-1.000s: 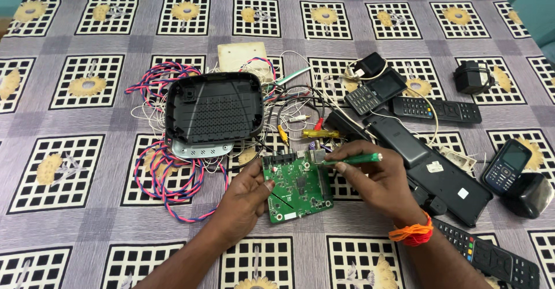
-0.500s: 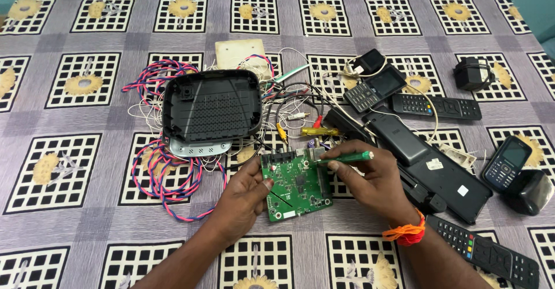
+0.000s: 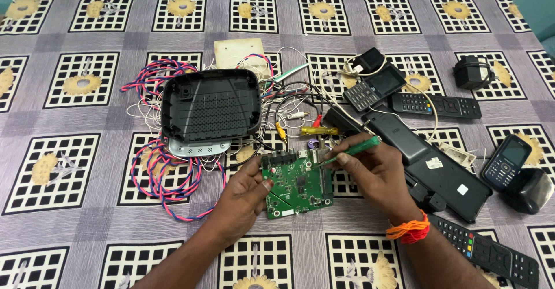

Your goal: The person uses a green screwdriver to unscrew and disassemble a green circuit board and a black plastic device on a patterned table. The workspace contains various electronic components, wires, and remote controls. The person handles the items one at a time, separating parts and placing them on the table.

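My left hand (image 3: 245,193) grips the left edge of the green board (image 3: 298,183), thumb on top, pressing it flat on the table (image 3: 87,219). My right hand (image 3: 376,173) is closed around a green screwdriver (image 3: 352,150), held like a pen, with its tip touching the upper right part of the board near the connectors.

The board lies bare between my hands, out of its housing. The black shell (image 3: 209,105) sits apart to the upper left, inner side up, resting on a white cover (image 3: 196,147) that shows just below it. By this layout I judge the opening of the case done and the work on the board itself in progress; the board is not yet back in the shell.

Around the shell, red-and-blue wires (image 3: 165,179) loop over the cloth. A yellow screwdriver (image 3: 318,131) lies just above the board. To the right lie a long black unit (image 3: 428,164), remotes (image 3: 433,105), two phones (image 3: 506,162) and an adapter (image 3: 471,72). A cream plate (image 3: 238,52) lies behind the shell.
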